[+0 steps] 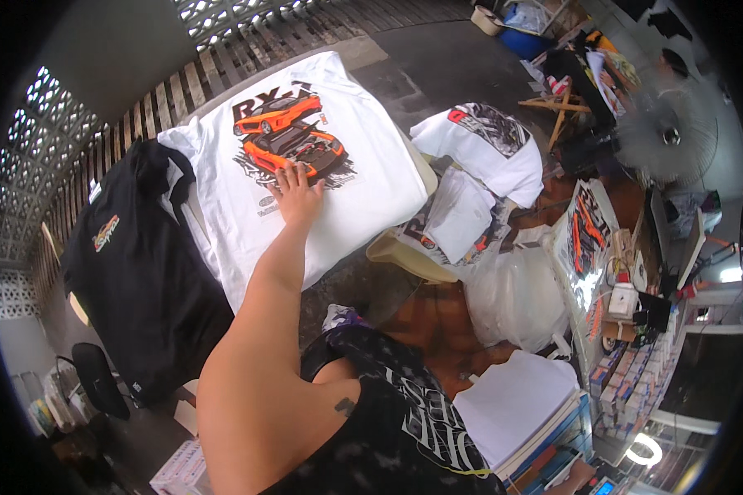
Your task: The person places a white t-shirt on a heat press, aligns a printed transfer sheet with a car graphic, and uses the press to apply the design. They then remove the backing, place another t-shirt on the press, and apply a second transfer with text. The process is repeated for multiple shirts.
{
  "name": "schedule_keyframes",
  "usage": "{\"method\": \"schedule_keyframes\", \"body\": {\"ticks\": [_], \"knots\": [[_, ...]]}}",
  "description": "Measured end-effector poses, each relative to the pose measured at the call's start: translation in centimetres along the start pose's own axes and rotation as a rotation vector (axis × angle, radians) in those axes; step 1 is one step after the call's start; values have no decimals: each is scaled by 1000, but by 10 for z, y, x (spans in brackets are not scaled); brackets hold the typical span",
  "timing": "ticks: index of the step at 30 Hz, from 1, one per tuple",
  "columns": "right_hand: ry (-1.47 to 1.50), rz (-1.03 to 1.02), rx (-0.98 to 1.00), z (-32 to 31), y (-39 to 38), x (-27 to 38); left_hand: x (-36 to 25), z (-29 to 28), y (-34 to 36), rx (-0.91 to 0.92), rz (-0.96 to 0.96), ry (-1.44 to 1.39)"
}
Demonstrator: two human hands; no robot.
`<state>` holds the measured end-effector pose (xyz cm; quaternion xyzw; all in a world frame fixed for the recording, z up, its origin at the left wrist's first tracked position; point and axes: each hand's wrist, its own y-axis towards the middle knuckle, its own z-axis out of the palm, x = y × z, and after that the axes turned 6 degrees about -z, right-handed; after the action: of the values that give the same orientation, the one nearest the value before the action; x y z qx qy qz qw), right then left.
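Note:
My left hand (295, 194) lies palm down on a white T-shirt (371, 186), its fingers outstretched and slightly apart. The hand touches the lower part of the orange and black car print (293, 144) and grips nothing. The white shirt is spread over a broad, pale, padded board whose edge shows at the far side. Beside it on the left hangs or lies a black T-shirt (144, 272) with a small orange print. I cannot see my right hand.
To the right are folded white printed shirts (491, 153), a clear plastic bag (516, 297) and a stack of white sheets (516, 404). A fan (671, 138) stands farther right, near another person. Small boxes (636, 371) line the right side; slatted wood (194, 82) runs behind.

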<state>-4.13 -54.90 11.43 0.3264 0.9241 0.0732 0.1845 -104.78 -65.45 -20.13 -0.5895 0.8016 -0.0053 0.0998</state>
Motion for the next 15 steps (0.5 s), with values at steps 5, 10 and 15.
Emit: {"method": "schedule_keyframes", "body": {"ticks": [5, 10, 15], "knots": [[-73, 7, 11, -26, -22, 31, 1, 8, 3, -12, -16, -16], [-121, 27, 23, -29, -33, 34, 1, -3, 7, 72, -4, -6], [-188, 13, -32, -19, -25, 17, -14, -8, 15, 141, -63, 122]]}}
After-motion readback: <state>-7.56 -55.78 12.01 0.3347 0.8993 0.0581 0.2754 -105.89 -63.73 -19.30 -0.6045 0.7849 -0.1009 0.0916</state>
